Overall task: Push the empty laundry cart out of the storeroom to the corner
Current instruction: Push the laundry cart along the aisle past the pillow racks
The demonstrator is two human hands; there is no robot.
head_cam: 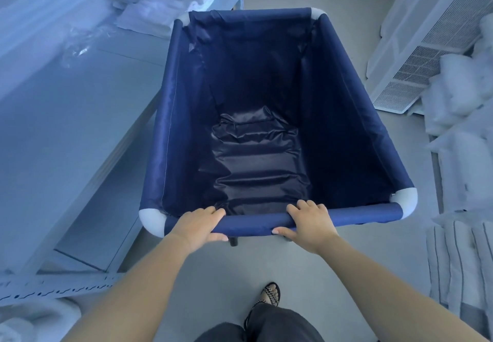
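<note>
A laundry cart [344, 117] of dark blue fabric with white corner pieces stands right in front of me on the grey floor. Its inside holds nothing but the wrinkled fabric bottom. My left hand [198, 225] wraps the near rim bar toward its left end. My right hand [310, 221] grips the same bar toward its right end, fingers over the top and thumb under. A dark caster shows just below the near bar.
A metal shelf unit [80, 128] runs close along the cart's left side, with folded white linen [160, 8] at its far end. At the right stand white grilled units [426, 48], bagged pillows [464, 106] and stacked towels [458, 261]. Grey floor continues past the cart's far end.
</note>
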